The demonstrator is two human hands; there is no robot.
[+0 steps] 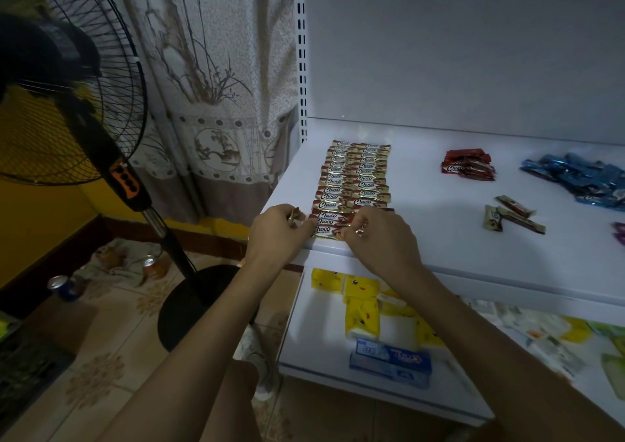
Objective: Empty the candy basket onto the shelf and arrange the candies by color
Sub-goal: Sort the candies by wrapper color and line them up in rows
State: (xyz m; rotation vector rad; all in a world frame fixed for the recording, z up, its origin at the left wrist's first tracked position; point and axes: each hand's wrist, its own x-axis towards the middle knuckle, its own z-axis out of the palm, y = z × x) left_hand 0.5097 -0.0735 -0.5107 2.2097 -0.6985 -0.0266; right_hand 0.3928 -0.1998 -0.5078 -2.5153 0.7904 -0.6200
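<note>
My L hand [277, 230] & R hand [382, 240] pinch, fingers [353, 221] curled, ends of nearest gold candy [325, 231], shelf [422, 231] near-left.

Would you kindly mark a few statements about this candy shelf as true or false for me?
1. The left hand and right hand pinch the ends of the frontmost gold-and-brown Choco candy on the white shelf. True.
2. The other gold-and-brown candies lie in one loose heap. False: they form two neat columns.
3. The blue-wrapped candies lie in a loose pile at the shelf's right. True.
4. The red-wrapped candies touch the blue pile. False: bare shelf separates them.
5. The black pedestal fan stands on the shelf. False: it stands on the floor, left of the shelf.
</note>
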